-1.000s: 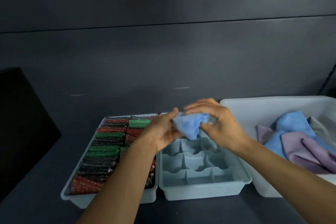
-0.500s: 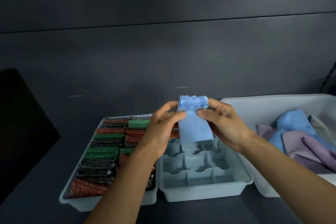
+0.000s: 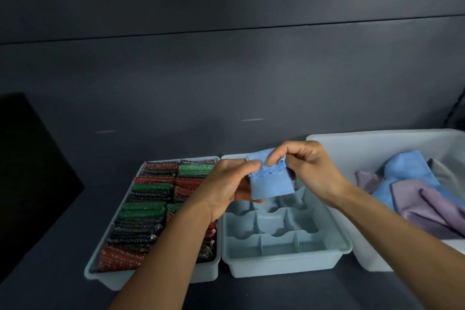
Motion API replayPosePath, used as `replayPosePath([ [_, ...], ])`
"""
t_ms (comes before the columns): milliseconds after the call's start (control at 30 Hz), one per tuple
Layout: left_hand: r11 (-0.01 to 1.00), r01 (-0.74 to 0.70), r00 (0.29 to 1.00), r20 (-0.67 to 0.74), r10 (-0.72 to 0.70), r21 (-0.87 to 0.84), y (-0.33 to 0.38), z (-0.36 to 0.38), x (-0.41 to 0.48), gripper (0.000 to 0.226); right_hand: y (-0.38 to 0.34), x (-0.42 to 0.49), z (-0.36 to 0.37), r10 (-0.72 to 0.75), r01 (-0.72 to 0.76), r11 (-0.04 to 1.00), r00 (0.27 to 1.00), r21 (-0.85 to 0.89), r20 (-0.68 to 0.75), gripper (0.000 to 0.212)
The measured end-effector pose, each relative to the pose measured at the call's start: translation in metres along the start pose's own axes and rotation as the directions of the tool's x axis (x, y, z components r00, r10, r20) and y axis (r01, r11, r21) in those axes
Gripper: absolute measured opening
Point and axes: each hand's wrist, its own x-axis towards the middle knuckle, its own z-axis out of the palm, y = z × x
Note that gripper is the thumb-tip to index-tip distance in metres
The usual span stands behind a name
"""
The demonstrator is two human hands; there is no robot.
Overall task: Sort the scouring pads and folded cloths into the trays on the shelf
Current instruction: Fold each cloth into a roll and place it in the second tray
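Blue and soft, a small folded cloth [image 3: 273, 185] is held up in the air just above the back part of the divided tray [image 3: 286, 263]. The cloth is pinched at its top edge by both hands. The left hand [image 3: 226, 184] is curled on its left side, and the right hand [image 3: 310, 168] is curled on its top right, with the frilly edge bunched between the fingers. The lower part of the cloth hangs down flat. To the left, right up against the divided tray, another tray [image 3: 113, 275] is packed with red, green and dark scouring pads [image 3: 151, 194]. To the right, a big white bin [image 3: 372, 141] is seen with loose blue, purple and grey cloths [image 3: 427, 206] piled in it. All of it is set on a dark shelf [image 3: 276, 294]. The cloth is likely very light and floppy, so it may come unfolded if one side is let go. It is best held with all the folded layers squeezed gently together. It is not likely to break or slip.
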Motion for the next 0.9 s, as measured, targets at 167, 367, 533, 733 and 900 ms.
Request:
replayPosePath([
  [167, 0.964, -0.192, 0.968, -0.129, 0.217, 0.185, -0.004, -0.004, 0.001, 0.014, 0.005, 0.005, -0.001, 0.319, -0.313, 0.928, 0.948, 0.203, 0.005, 0.046],
  [367, 0.951, -0.279, 0.949, -0.113, 0.295, 0.135, -0.004, -0.003, 0.002, 0.024, 0.006, 0.003, 0.001, 0.231, -0.256, 0.940, 0.964, 0.225, 0.132, 0.014],
  [533, 0.963, -0.229, 0.973, -0.062, 0.223, -0.144, -0.008, -0.007, 0.010, 0.020, 0.012, 0.012, 0.001, 0.286, -0.341, 0.780, 0.940, 0.525, 0.185, 0.022],
  [733, 0.976, -0.064, 0.997, 0.016, 0.069, -0.208, -0.008, -0.020, 0.029, 0.026, 0.024, 0.025, -0.008, 0.372, -0.465, 0.733, 0.885, 0.497, 0.279, 0.029],
  [900, 0.986, 0.000, 0.998, 0.062, -0.010, 0.166, -0.011, -0.032, 0.057, 0.022, 0.037, 0.039, -0.012, 0.328, -0.337, 0.941, 0.932, 0.036, 0.157, 0.012],
])
